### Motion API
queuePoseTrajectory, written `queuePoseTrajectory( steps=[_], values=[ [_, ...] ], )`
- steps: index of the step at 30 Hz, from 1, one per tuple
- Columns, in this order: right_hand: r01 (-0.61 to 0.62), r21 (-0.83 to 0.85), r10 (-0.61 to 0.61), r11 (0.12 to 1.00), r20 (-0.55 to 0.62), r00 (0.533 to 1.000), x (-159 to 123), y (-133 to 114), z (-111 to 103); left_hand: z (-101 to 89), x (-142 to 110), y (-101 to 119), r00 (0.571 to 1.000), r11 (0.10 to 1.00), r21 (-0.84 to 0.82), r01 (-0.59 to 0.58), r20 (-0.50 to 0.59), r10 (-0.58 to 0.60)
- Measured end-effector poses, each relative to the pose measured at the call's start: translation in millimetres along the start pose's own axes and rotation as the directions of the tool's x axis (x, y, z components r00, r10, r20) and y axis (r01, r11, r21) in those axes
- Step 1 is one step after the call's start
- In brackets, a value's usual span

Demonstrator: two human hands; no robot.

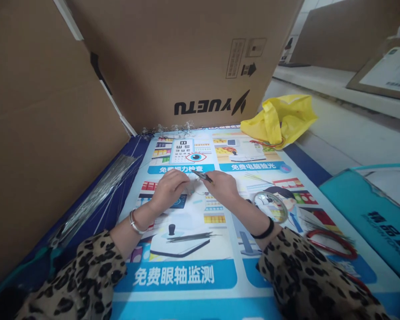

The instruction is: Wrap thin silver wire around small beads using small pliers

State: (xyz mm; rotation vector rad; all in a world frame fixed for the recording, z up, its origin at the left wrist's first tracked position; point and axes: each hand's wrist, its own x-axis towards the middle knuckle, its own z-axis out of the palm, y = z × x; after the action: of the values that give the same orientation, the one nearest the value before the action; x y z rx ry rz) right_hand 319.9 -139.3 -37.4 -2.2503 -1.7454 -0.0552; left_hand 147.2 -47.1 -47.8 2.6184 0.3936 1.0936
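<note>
My right hand [222, 186] is closed around a pair of small pliers [203, 176], whose jaws point left toward my other hand. My left hand [169, 189] has its fingertips pinched on thin wire [194, 178]. The pliers' tips are close to that wire, but whether they grip it is too small to tell. Below the hands, a small bundle of dark straight wires [190, 237] lies on the printed sheet [220, 249]. A round clear dish [270, 206] sits right of my right wrist.
A bundle of silvery wires [98, 191] and teal-handled cutters [50, 253] lie left. Small wire pieces [173, 129] line the cardboard box [173, 58]. A yellow bag [282, 120] is at back right, a red coil [331, 244] and teal bag [370, 213] at right.
</note>
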Motion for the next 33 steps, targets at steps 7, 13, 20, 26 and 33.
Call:
queuePoseTrajectory(
  steps=[7, 13, 20, 26, 33],
  values=[
    [-0.042, -0.016, 0.042, 0.999, -0.035, 0.999, 0.0, 2.4, 2.1, 2.2, -5.0, -2.5, 0.994, 0.993, -0.061, 0.105, -0.012, -0.106],
    [-0.042, -0.104, 0.038, 0.994, -0.037, 0.999, 0.5, 2.7, 2.5, 0.8, -1.4, -6.6, 0.956, 0.935, 0.229, 0.269, 0.054, -0.288],
    [0.007, -0.151, -0.015, 0.989, -0.050, 0.999, 0.4, 3.4, 4.9, 5.5, -3.8, -13.9, 0.933, 0.880, 0.376, 0.288, 0.098, -0.347],
    [0.049, -0.182, -0.066, 0.982, -0.086, 0.994, -1.4, 3.5, 9.0, 5.6, -1.1, -16.1, 0.940, 0.924, 0.287, 0.254, 0.150, -0.305],
    [0.059, -0.184, -0.077, 0.981, -0.093, 0.993, -1.3, 3.0, 9.1, 6.3, 1.6, -8.9, 0.950, 0.950, 0.215, 0.226, 0.166, -0.263]
  ],
)
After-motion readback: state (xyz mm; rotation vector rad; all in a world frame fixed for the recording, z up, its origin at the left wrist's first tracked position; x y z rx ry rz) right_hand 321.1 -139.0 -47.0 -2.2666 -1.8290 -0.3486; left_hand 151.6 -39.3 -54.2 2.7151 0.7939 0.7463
